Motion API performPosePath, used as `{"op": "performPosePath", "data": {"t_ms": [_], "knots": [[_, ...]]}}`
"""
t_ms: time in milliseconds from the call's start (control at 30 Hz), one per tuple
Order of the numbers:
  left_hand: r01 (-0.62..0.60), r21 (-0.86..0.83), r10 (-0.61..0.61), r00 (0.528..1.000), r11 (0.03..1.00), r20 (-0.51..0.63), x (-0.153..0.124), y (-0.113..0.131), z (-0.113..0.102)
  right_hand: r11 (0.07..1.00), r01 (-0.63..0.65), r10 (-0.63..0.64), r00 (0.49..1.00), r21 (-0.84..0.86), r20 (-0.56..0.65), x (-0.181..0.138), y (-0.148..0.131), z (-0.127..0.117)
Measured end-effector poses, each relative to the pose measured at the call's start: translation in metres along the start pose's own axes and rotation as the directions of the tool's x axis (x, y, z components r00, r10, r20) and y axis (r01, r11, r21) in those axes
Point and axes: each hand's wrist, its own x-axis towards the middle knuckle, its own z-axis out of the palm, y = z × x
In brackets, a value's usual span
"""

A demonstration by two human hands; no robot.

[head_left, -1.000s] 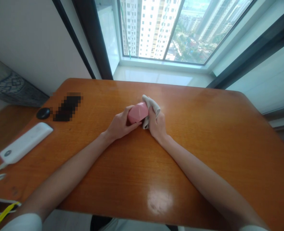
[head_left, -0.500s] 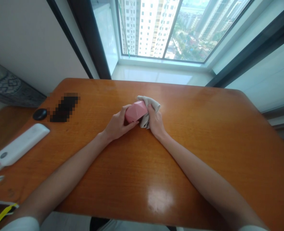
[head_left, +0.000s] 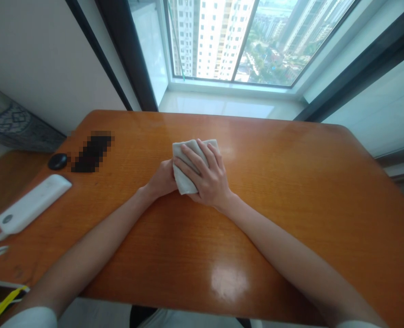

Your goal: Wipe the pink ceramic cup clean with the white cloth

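A folded light grey cloth (head_left: 185,183) lies spread over the front of what my left hand (head_left: 163,179) holds. Across it rests my right hand (head_left: 209,181), its fingers stretched over the fabric and pressing it from above, with the thumb below. The pink faceted object, visible half a second ago in the left hand, is now covered by the cloth and the right hand. Most of my left fingers are hidden behind the cloth too. Both hands are together above the middle of the wooden table (head_left: 277,182).
On the table's left side lie a white power strip (head_left: 34,202) with a cable, a black mouse-like object (head_left: 57,161) and a dark blurred-out item (head_left: 93,154). A yellow strip (head_left: 7,304) and white cables are at the lower left. Beyond the far edge is a window (head_left: 236,41).
My right hand has moved left and turned over the pink object, bringing the cloth from its right side across its front. My left hand stays nearly in place.
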Motion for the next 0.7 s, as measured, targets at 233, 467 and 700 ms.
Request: {"op": "performPosePath", "data": {"t_ms": [233, 467, 700], "knots": [[0.067, 0.11, -0.056, 0.994, 0.992, -0.097, 0.006, 0.018, -0.002, 0.705, -0.567, 0.652, 0.755, 0.426, -0.075, 0.002, 0.014, 0.011], [0.062, 0.1, -0.057, 0.997, 0.993, -0.055, 0.002, 0.005, -0.001, 0.993, -0.05, 0.054, 0.998, 0.111, -0.038, 0.0, -0.001, 0.004], [0.083, 0.151, -0.063, 0.989, 0.985, -0.131, 0.005, 0.01, 0.0, 0.824, -0.444, 0.511, 0.85, 0.354, -0.125, 0.004, 0.007, 0.011]]}}
